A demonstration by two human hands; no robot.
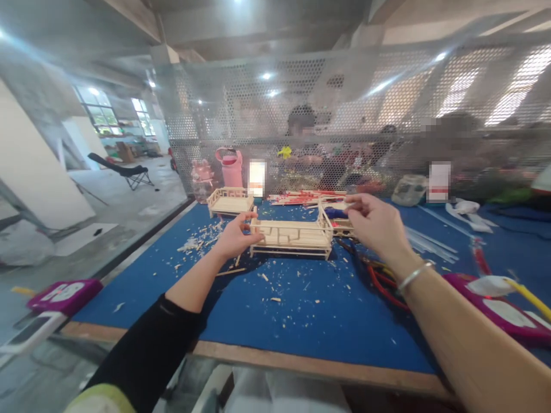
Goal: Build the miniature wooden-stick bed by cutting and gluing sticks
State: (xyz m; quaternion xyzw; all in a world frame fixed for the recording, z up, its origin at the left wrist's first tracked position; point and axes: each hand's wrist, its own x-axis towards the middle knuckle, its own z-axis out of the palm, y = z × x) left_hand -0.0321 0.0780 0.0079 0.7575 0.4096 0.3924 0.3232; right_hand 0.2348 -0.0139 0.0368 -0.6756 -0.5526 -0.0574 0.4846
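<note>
Pale thin wood sticks make the small model bed (293, 236) that stands on the blue table (301, 321), in the middle, between my two hands. My left hand (235, 235) is closed on its left end, thumb and fingers pinching the top rail. My right hand (374, 221) pinches the top of the headboard at the right end. I judge the bed very light but fragile: the rails are glued sticks and can snap or come apart if I squeeze. It is better to hold it at the corner posts or under the base, with soft pressure.

Around it, wood chips (275, 287) lie all over the table. A second small bed (230, 202) stands behind on the left, well apart. Loose sticks (307, 198) lie behind, and red-handled pliers (381, 281) lie under my right wrist. A pink bottle (231, 166) stands at the mesh screen (344, 97). Nothing blocks the bed itself.
</note>
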